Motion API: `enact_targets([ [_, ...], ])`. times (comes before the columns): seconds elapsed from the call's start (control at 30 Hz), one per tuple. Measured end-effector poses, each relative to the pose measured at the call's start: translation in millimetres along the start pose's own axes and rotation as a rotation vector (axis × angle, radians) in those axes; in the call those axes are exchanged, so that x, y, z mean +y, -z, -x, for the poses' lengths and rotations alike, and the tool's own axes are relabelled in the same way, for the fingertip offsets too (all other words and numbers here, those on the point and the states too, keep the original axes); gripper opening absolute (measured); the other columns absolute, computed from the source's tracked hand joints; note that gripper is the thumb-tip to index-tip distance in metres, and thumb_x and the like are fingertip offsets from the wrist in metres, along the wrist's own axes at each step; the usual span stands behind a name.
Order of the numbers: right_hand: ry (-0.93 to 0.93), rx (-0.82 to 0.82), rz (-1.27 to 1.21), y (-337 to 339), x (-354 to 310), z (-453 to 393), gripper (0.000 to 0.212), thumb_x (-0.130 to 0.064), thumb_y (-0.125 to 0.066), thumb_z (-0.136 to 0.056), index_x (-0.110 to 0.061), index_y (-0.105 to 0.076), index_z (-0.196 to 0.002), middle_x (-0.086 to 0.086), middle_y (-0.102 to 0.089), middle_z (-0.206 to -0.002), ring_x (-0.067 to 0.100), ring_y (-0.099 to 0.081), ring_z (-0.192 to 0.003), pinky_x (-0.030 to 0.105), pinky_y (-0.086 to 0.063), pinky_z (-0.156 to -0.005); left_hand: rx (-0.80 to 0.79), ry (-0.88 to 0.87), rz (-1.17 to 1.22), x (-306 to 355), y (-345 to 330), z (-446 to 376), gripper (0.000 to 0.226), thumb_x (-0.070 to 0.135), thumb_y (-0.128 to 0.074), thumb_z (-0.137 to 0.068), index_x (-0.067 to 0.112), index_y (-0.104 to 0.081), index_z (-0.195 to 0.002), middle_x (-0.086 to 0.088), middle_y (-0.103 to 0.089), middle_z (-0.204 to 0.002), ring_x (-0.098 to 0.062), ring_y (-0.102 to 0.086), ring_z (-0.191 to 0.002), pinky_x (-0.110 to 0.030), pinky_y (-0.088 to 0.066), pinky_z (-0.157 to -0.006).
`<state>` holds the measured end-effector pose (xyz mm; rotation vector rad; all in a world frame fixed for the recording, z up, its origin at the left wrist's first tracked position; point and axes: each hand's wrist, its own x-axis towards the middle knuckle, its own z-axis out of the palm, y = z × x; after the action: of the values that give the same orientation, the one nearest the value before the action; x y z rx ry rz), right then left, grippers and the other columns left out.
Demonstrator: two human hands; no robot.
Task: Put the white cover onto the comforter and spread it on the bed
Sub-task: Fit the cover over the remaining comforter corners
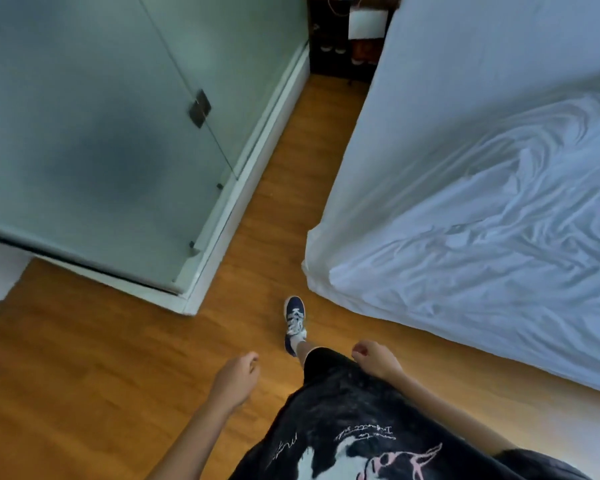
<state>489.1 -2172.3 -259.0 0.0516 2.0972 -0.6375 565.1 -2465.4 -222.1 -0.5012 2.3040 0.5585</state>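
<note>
- Head view: person stands on the wooden floor [125,368] at the corner of the bed [378,168], looking down.
- Left hand [236,379] hangs low at left of the body; fingers curled loosely inward, holding nothing.
- Right hand [374,358] sits just above the dark shorts [340,386]; fingers curled into a loose fist, holding nothing.
- White cover [499,216] lies rumpled on top of the bed, at right of frame, well apart from both hands. Heavy wrinkles across it; cannot tell whether the comforter is inside it or under it.
- Bed side is draped in smooth white fabric down to the floor.
- One foot in a navy sneaker [294,323] with white laces is forward on the floor, near the bed corner.
- Frosted glass panel [94,133] with a metal hinge [199,108] fills the left side; white baseboard [257,161] runs along its foot.
- Narrow floor strip runs between the glass panel and the bed to a dark shelf unit [343,43] at the top; its contents are too blurred to tell.
</note>
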Motion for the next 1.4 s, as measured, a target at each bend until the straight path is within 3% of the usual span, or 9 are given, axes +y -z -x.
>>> enact_targets([
  [0.17,-0.058,0.052,-0.171,48,-109,-85,0.022,-0.024,-0.049,-0.094,-0.013,-0.066,-0.100,0.006,-0.068,-0.105,0.024,-0.062,-0.096,0.033,-0.046,-0.080,-0.007,-0.035,-0.110,-22,119,-87,0.033,0.028,-0.042,-0.101,0.022,-0.055,-0.130,0.003,-0.061,-0.120,-0.010,-0.059,-0.090,-0.028,-0.049,-0.074],
  [0.37,-0.091,0.171,-0.292,120,-210,-147,0.028,-0.031,-0.046,-0.097,-0.017,-0.063,-0.115,0.001,-0.065,-0.115,0.021,-0.059,-0.102,0.032,-0.048,-0.089,-0.023,-0.229,-0.388,-21,245,-198,0.031,0.027,-0.042,-0.100,0.022,-0.056,-0.127,0.001,-0.058,-0.126,-0.018,-0.052,-0.118,-0.030,-0.042,-0.092],
  [0.47,-0.153,0.233,-0.385,147,-240,-180,0.028,-0.029,-0.047,-0.098,-0.015,-0.062,-0.116,0.002,-0.065,-0.118,0.020,-0.059,-0.102,0.030,-0.047,-0.088,-0.051,-0.337,-0.453,-1,295,-273,0.028,0.024,-0.045,-0.098,0.020,-0.060,-0.121,-0.001,-0.060,-0.121,-0.021,-0.055,-0.116,-0.032,-0.045,-0.092],
  [0.7,-0.446,0.416,-0.671,176,-292,-239,0.027,-0.029,-0.049,-0.096,-0.016,-0.064,-0.114,0.005,-0.066,-0.119,0.022,-0.061,-0.106,0.036,-0.049,-0.093,-0.174,-0.574,-0.636,92,403,-425,0.030,0.028,-0.044,-0.098,0.024,-0.057,-0.125,0.002,-0.059,-0.124,-0.016,-0.058,-0.108,-0.032,-0.048,-0.091],
  [0.8,-0.498,0.470,-0.729,191,-320,-253,0.025,-0.026,-0.049,-0.095,-0.015,-0.066,-0.110,0.006,-0.068,-0.112,0.025,-0.062,-0.103,0.031,-0.047,-0.083,-0.230,-0.709,-0.777,142,437,-468,0.032,0.029,-0.042,-0.100,0.022,-0.056,-0.128,0.000,-0.059,-0.123,-0.018,-0.058,-0.108,-0.034,-0.049,-0.089],
  [0.9,-0.533,0.519,-0.795,210,-338,-264,0.022,-0.026,-0.050,-0.094,-0.016,-0.067,-0.103,0.006,-0.069,-0.107,0.026,-0.062,-0.099,0.029,-0.041,-0.073,-0.274,-0.836,-0.928,193,457,-498,0.035,0.027,-0.039,-0.101,0.018,-0.053,-0.132,-0.003,-0.057,-0.128,-0.021,-0.054,-0.116,-0.034,-0.047,-0.094],
  [1.13,-0.634,0.566,-0.959,284,-323,-315,0.018,-0.028,-0.048,-0.096,-0.020,-0.063,-0.102,0.004,-0.067,-0.110,0.019,-0.058,-0.090,0.027,-0.038,-0.071,-0.360,-1.020,-1.048,343,463,-553,0.034,0.031,-0.039,-0.101,0.022,-0.052,-0.132,0.000,-0.057,-0.127,-0.017,-0.053,-0.114,-0.032,-0.047,-0.093],
  [1.27,-0.685,0.608,-1.121,350,-280,-359,0.025,-0.024,-0.049,-0.095,-0.016,-0.064,-0.113,0.005,-0.066,-0.116,0.023,-0.060,-0.107,0.028,-0.043,-0.082,-0.411,-1.096,-1.176,446,443,-579,0.036,0.032,-0.039,-0.102,0.023,-0.050,-0.135,0.001,-0.056,-0.130,-0.016,-0.052,-0.118,-0.032,-0.046,-0.097],
  [1.4,-0.692,0.655,-1.256,426,-224,-396,0.028,-0.025,-0.046,-0.096,-0.014,-0.062,-0.116,0.006,-0.066,-0.118,0.026,-0.061,-0.107,0.032,-0.045,-0.086,-0.466,-1.169,-1.308,556,405,-599,0.039,0.030,-0.039,-0.101,0.022,-0.048,-0.138,0.000,-0.054,-0.134,-0.018,-0.050,-0.123,-0.032,-0.042,-0.101],
])
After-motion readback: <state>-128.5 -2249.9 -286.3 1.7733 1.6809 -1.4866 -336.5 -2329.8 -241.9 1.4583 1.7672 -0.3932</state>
